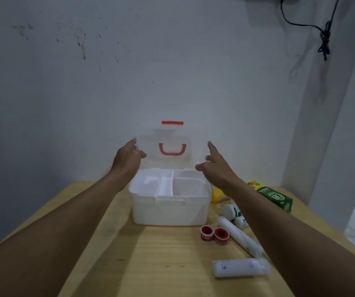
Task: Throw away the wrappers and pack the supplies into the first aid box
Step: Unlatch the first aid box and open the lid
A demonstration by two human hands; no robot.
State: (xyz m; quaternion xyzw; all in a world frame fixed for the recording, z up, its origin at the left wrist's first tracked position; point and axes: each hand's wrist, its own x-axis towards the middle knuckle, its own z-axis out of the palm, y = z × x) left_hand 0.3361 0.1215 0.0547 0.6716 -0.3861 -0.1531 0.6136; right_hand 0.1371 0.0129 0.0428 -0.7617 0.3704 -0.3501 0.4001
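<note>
Clear plastic lid (172, 144) is standing upright because I am gripping its edges with my left hand (127, 161) and right hand (215, 168), exposing the box (170, 209) for packing.

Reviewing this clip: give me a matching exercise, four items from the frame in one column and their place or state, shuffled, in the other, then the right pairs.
Column 1:
1. box lid
2. two red tape rolls
3. green carton
4. tray in the box

Column 2:
A. far right of the table, behind the white rolls
B. empty, split into compartments
C. raised upright, left hand and right hand at its sides
D. side by side in front of the box's right corner

Pairs: 1-C, 2-D, 3-A, 4-B
</note>
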